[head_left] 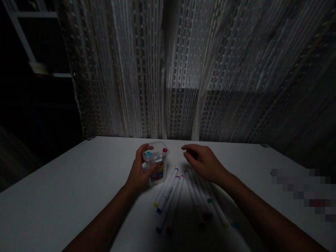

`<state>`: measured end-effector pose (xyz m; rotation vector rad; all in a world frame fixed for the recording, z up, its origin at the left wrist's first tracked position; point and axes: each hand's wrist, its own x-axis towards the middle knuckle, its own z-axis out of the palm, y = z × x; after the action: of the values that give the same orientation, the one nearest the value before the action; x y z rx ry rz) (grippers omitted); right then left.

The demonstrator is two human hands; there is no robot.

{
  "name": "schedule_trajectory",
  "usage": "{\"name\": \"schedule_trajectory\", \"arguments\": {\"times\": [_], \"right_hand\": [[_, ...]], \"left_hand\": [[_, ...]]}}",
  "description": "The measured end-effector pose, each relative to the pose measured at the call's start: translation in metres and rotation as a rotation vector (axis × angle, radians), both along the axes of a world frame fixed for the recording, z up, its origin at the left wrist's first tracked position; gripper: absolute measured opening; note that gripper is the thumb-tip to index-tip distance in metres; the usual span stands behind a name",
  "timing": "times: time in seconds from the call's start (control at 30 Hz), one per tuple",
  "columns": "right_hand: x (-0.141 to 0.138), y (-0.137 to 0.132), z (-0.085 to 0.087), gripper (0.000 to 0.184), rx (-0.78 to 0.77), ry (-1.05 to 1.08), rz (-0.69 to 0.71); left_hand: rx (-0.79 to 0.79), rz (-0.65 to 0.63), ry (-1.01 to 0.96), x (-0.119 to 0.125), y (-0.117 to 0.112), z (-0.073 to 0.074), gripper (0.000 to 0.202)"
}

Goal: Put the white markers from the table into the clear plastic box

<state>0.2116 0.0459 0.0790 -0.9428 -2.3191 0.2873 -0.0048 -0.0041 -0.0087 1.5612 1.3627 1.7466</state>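
Note:
A small clear plastic marker box (pixel 156 163) stands upright on the white table (pixel 78 185), with a blue cap and a red cap showing at its top. My left hand (pixel 140 173) is wrapped round the box's left side. Several white markers (pixel 168 190) with coloured ends lie loose on the table just in front of the box, and more of these markers (pixel 203 201) lie under my right forearm. My right hand (pixel 203 161) hovers palm down over the far ends of those markers, fingers loosely spread, holding nothing that I can see.
A pale patterned curtain (pixel 183 70) hangs close behind the table's far edge. A dark window or shelf frame (pixel 26 45) stands at the back left. The scene is dim, and a blurred patch covers the table's right side (pixel 301 189).

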Motion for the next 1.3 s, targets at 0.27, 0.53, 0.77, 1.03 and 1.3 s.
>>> {"name": "schedule_trajectory", "arguments": {"times": [0.27,0.53,0.77,1.03,1.3], "right_hand": [[-0.075,-0.007,0.048,0.028,0.217,-0.595,0.086],[-0.105,-0.01,0.055,0.033,0.226,-0.673,0.156],[-0.117,-0.008,0.055,0.032,0.134,-0.624,0.226],[-0.1,-0.009,0.061,0.031,0.092,-0.488,0.265],[-0.007,0.029,0.023,0.027,-0.028,-0.455,-0.094]], "left_hand": [[-0.006,-0.03,0.003,-0.003,0.003,-0.002,0.075],[0.009,-0.059,0.003,-0.003,0.002,0.001,0.091],[0.001,-0.077,-0.033,-0.002,0.002,0.003,0.1],[-0.028,-0.062,-0.051,-0.001,0.0,0.004,0.096],[-0.056,-0.057,-0.039,-0.001,-0.001,0.003,0.092]]}}
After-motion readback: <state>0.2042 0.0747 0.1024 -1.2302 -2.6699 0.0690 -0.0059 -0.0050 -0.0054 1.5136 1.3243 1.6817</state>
